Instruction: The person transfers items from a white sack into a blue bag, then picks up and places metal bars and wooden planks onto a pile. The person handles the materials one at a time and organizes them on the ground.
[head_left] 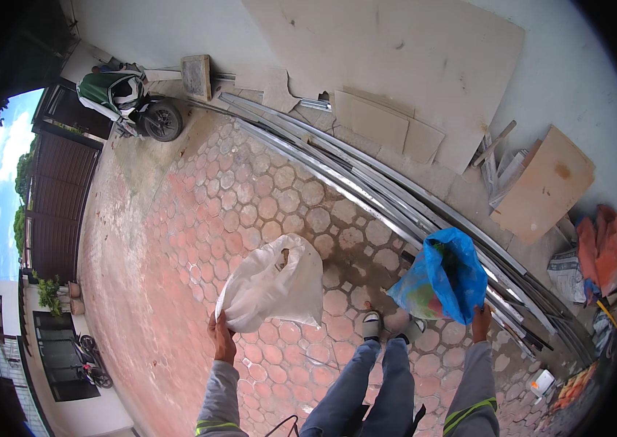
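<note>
Plain white bag (261,295), blue bag (436,280), gripping hands (222,338) (481,323)

Legible text, labels, numbers and signs: none. On the white bag (268,291), the blue bag (438,280), the pale sack (566,275) by the wall and the small white container (541,382), any print is too small or blurred to read.

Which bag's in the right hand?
The blue plastic bag; the right hand grips its edge. The white plastic bag is in the left hand.
</note>
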